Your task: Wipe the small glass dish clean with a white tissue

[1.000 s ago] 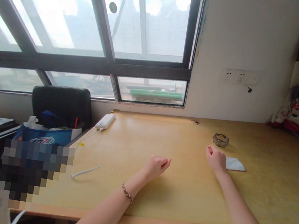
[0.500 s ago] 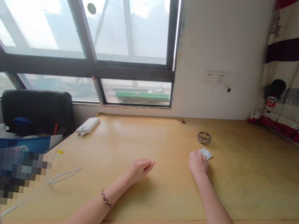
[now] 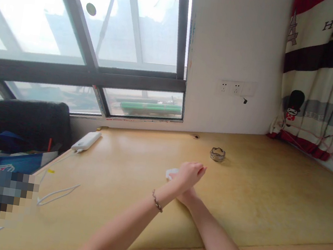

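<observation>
My left hand (image 3: 189, 173) hovers over the middle of the wooden desk (image 3: 269, 190), fingers curled with nothing visible in them; a beaded bracelet (image 3: 157, 201) circles its wrist. It crosses over my right hand (image 3: 189, 196), which lies mostly hidden beneath it. A small white tissue (image 3: 171, 172) peeks out just left of the hands, apparently under my right fingers. A glass ashtray (image 3: 217, 154) sits a little beyond, to the right.
A white power bank (image 3: 86, 141) with a white cable (image 3: 56, 192) lies at the desk's left. A black chair (image 3: 29, 121) holds a blue bag (image 3: 1, 161). Wall sockets (image 3: 236, 88), a window and a patterned curtain (image 3: 326, 82) stand behind.
My right hand slid left across the desk, taking the white tissue away from the ashtray. My left hand moved right and now covers it. The view turned right.
</observation>
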`<state>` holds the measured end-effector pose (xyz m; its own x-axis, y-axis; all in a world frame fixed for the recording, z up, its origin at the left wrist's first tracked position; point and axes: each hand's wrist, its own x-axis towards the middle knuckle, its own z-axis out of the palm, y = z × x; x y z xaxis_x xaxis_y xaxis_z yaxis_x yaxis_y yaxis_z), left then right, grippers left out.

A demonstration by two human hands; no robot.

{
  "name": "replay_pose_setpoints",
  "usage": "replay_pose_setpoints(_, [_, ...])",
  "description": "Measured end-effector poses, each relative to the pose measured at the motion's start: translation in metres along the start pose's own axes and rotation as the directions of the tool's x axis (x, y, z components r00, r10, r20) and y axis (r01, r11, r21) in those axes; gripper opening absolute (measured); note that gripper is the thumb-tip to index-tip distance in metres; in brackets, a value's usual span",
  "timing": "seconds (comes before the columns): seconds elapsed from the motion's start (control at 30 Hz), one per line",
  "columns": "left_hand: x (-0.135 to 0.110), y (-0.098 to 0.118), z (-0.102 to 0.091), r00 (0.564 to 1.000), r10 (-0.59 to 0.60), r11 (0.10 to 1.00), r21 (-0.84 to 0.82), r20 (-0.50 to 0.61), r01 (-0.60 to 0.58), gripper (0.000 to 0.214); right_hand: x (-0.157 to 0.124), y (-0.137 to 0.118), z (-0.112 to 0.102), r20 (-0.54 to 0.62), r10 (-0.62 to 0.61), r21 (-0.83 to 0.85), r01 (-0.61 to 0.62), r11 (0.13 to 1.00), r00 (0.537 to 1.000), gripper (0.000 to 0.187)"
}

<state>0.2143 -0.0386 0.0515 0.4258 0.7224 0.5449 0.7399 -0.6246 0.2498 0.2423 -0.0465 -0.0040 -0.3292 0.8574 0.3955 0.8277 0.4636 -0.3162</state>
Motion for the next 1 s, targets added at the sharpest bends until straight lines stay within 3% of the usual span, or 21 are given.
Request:
replay_pose_setpoints(0.07, [0.020,0.027,0.026,0.998,0.048,0.999,-0.020,0.032,-0.047,0.033,0.002,-0.004,0.003,0.016,-0.057,0.016,0.057,0.998,0.998,0.018])
replay_pose_setpoints(0.2, [0.052,0.056,0.073,0.979,0.140,0.990,-0.001,0.150,-0.141,0.028,0.001,0.003,0.000,-0.009,-0.116,0.132,0.117,0.984,0.993,0.047])
replay_pose_setpoints(0.3, [0.068,0.055,0.097,0.975,0.144,0.983,0.089,0.167,-0.160,0.044,0.001,0.014,-0.004,-0.066,-0.045,0.189,0.057,0.980,0.997,0.043])
replay_pose_setpoints(0.43, [0.076,0.038,0.119,0.949,0.146,0.962,0.182,0.280,-0.202,0.055,0.003,0.022,-0.001,-0.047,-0.007,0.179,0.015,0.984,0.999,0.041])
replay_pose_setpoints(0.57, [0.076,0.019,0.128,0.955,0.107,0.971,0.180,0.276,-0.161,0.053,0.004,0.016,0.005,0.006,-0.073,0.131,0.072,0.989,0.997,0.041])
replay_pose_setpoints(0.67, [0.077,0.012,0.128,0.961,0.114,0.982,0.120,0.251,-0.148,0.037,0.003,0.011,0.004,0.058,-0.105,0.097,0.100,0.990,0.993,0.041])
replay_pose_setpoints(0.77, [0.078,0.011,0.125,0.964,0.101,0.990,0.070,0.245,-0.122,0.024,0.002,0.009,0.001,0.075,-0.105,0.085,0.098,0.992,0.992,0.042])
replay_pose_setpoints(1.0, [0.069,0.020,0.110,0.973,0.118,0.993,-0.036,0.199,-0.113,0.017,0.000,0.006,-0.003,0.101,-0.128,0.092,0.119,0.989,0.987,0.040])
